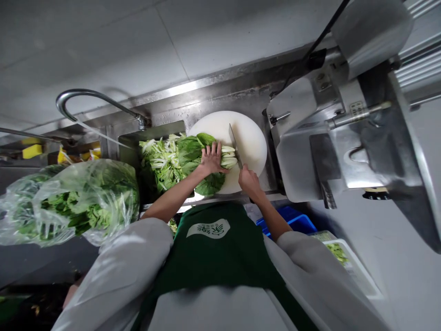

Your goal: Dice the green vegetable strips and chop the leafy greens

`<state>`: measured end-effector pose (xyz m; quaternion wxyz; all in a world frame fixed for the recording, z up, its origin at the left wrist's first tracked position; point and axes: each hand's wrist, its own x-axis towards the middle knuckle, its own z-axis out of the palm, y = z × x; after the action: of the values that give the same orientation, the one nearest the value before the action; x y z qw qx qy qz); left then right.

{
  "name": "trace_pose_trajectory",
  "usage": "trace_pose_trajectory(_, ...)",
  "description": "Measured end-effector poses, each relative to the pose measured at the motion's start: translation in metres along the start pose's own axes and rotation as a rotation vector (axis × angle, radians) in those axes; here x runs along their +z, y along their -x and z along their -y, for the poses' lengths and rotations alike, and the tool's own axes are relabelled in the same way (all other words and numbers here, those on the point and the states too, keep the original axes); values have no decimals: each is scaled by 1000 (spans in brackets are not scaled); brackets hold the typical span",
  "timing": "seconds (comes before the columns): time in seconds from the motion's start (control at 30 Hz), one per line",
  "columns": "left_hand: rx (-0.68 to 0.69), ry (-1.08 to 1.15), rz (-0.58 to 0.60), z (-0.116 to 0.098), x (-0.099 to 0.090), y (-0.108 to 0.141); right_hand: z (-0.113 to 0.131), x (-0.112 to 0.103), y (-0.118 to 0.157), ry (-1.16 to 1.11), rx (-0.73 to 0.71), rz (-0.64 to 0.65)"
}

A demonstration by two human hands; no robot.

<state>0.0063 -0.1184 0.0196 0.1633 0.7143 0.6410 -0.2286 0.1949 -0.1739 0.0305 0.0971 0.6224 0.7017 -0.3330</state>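
Note:
A bunch of leafy greens (193,154) lies on a round white cutting board (253,138), its pale stems pointing right. My left hand (212,158) presses down on the bunch with its fingers spread. My right hand (248,180) is closed around the handle of a knife (235,140), whose blade stands beside the stem ends, pointing away from me. Cut greens (161,161) fill the sink basin left of the board, and some leaves of the bunch reach toward them.
A clear plastic bag of greens (86,202) sits left of the basin, below a curved faucet (93,94). At the right stands a metal slicing machine (344,124) with a cleaver (325,161) on it. A blue crate (299,221) and a white tray (358,271) are lower right.

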Motion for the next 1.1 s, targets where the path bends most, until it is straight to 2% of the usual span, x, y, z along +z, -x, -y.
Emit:
trace_pose_trajectory(0.07, 65, 4, 43, 12, -2, -2, 0, -2, 1, 1, 8, -5)
trace_pose_trajectory(0.13, 72, -1, 37, 18, -2, -2, 3, -8, 5, 10, 26, -6)
trace_pose_trajectory(0.3, 35, 3, -25, 12, 3, 2, 17, -27, 33, 29, 56, -56)
trace_pose_trajectory(0.4, 37, 16, -42, 9, 7, 2, 25, -30, 49, 51, 16, -16)
trace_pose_trajectory(0.5, 40, 25, -44, 10, 10, 1, 29, -27, 52, 82, 14, 39)
trace_pose_trajectory(0.6, 42, 42, -55, 11, 13, -1, 34, -22, 41, 87, 29, 71)
trace_pose_trajectory(0.87, 3, 60, -24, 9, 11, 0, 44, -2, -23, 81, -4, 45)
trace_pose_trajectory(1.0, -15, 122, -20, 9, 10, 11, 36, -4, -30, 60, -27, 57)
trace_pose_trajectory(1.1, -47, 124, -48, 0, 16, 26, 29, -11, -31, 41, -9, 41)
